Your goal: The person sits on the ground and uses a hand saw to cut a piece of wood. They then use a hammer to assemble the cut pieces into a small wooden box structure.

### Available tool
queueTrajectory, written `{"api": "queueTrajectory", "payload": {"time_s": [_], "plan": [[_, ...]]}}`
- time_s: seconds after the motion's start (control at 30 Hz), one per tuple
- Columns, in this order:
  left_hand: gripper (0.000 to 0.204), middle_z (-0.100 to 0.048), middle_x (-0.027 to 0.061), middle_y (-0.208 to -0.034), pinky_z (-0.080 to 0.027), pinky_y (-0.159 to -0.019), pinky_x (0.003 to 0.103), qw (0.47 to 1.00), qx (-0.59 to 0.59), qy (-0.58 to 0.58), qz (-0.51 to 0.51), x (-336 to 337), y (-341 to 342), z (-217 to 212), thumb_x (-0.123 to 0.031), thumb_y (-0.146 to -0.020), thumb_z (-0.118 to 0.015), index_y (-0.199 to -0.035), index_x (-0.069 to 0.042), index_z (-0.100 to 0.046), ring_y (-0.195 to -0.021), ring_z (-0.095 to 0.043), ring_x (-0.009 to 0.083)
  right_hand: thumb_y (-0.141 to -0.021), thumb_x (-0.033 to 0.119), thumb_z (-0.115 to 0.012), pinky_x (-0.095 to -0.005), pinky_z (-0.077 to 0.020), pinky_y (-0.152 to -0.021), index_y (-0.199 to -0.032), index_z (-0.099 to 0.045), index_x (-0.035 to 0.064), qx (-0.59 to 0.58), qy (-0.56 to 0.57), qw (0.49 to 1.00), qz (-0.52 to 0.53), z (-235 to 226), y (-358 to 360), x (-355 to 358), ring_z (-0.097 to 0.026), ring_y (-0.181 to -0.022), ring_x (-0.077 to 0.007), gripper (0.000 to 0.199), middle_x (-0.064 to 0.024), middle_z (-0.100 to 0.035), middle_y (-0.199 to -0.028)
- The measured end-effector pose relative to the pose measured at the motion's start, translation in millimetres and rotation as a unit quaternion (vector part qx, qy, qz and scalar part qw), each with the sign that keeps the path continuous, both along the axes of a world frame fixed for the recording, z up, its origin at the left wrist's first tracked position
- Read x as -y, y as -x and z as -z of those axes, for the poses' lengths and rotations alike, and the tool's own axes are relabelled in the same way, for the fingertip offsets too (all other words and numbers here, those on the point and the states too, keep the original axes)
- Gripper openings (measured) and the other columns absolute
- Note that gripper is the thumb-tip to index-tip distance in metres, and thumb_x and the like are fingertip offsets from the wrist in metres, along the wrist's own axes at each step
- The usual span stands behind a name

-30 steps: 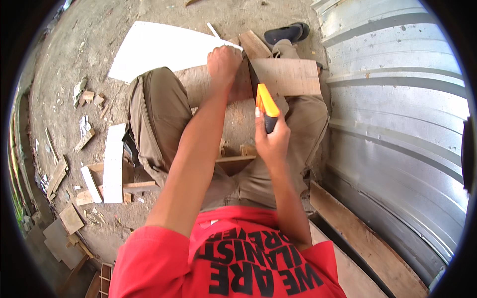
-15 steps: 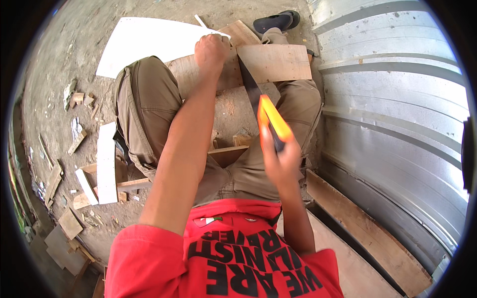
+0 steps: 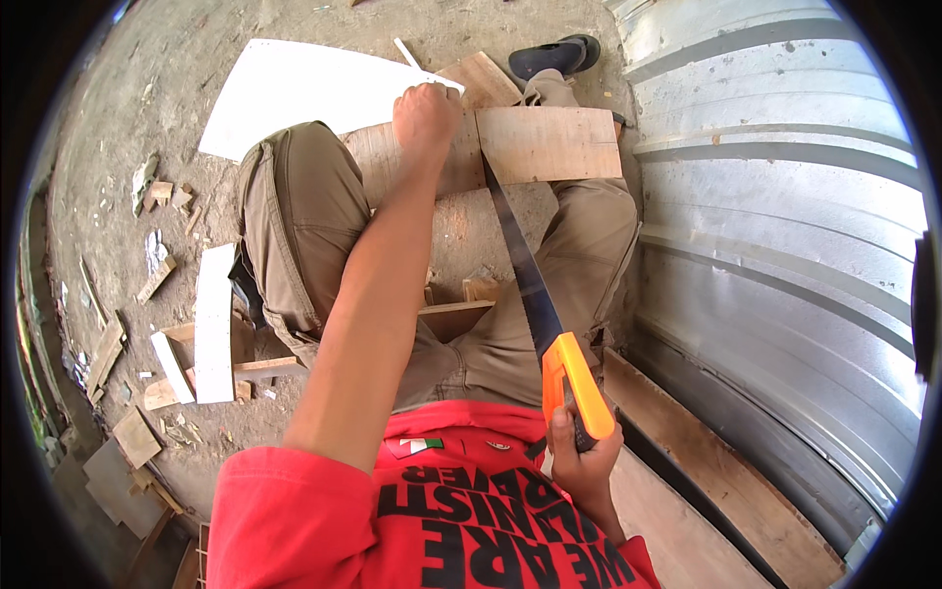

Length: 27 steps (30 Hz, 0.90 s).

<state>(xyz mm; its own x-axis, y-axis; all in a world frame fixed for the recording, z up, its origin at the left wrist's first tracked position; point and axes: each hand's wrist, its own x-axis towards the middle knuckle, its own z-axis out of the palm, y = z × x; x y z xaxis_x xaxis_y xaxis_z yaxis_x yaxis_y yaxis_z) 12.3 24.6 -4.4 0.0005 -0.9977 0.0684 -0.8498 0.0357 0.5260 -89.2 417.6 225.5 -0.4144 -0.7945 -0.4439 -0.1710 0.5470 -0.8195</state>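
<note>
While your right hand (image 3: 586, 459) was wrapped around the orange-and-black handle (image 3: 586, 393) of a handsaw (image 3: 535, 280), the saw's dark toothed blade (image 3: 523, 250) slanted away from you, its far end meeting a flat wooden board (image 3: 554, 142) at a narrow cut line. That board lay crosswise in front of you, its left stretch partly hidden by your left knee (image 3: 299, 187) and its right stretch over your right leg (image 3: 594, 231). Your left hand (image 3: 427, 116) was curled on the board, left of the cut, with the knuckles upward; whether its fingers gripped the far edge, you could not tell. A white panel (image 3: 304, 93) lay on the ground just beyond, and a corrugated metal sheet (image 3: 775, 216) stood along your right side.
</note>
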Motion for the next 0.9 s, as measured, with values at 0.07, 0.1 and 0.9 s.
{"api": "queueTrajectory", "payload": {"time_s": [0.07,0.1,0.9], "plan": [[0.035,-0.071,0.0202,-0.089,-0.052,-0.084,0.045,1.0,0.007,0.003,-0.002,-2.2,-0.3,-4.7,-0.031,-0.087,-0.057,-0.086,-0.001,-0.074,-0.086,-0.068,0.036,-0.09,0.008,-0.07,-0.027,-0.0437,-0.058,-0.102,-0.062,-0.0064,-0.029,0.047,0.998,-0.016,3.4,0.3,20.1,-0.054,-0.067,-0.0072,0.021,-0.0018,-0.061,-0.072],[0.034,-0.071,0.0204,-0.089,-0.053,-0.084,0.045,1.0,0.011,0.006,-0.006,-1.9,-1.7,-5.2,-0.031,-0.087,-0.057,-0.087,-0.001,-0.074,-0.086,-0.069,0.0362,-0.09,0.008,-0.069,-0.0275,-0.0446,-0.06,-0.103,-0.062,-0.0069,-0.043,0.073,0.996,-0.026,11.4,2.3,40.0,-0.055,-0.069,-0.0077,0.021,-0.0025,-0.062,-0.073],[0.034,-0.071,0.0203,-0.091,-0.053,-0.083,0.046,0.999,0.004,0.037,0.026,0.9,-3.0,1.7,-0.03,-0.087,-0.055,-0.085,-0.002,-0.075,-0.088,-0.068,0.0368,-0.094,0.022,-0.067,-0.0311,-0.0463,-0.06,-0.103,-0.064,-0.0013,-0.065,0.121,0.989,-0.052,85.0,2.9,136.5,-0.06,-0.067,-0.0107,0.025,-0.0079,-0.064,-0.071]]}}
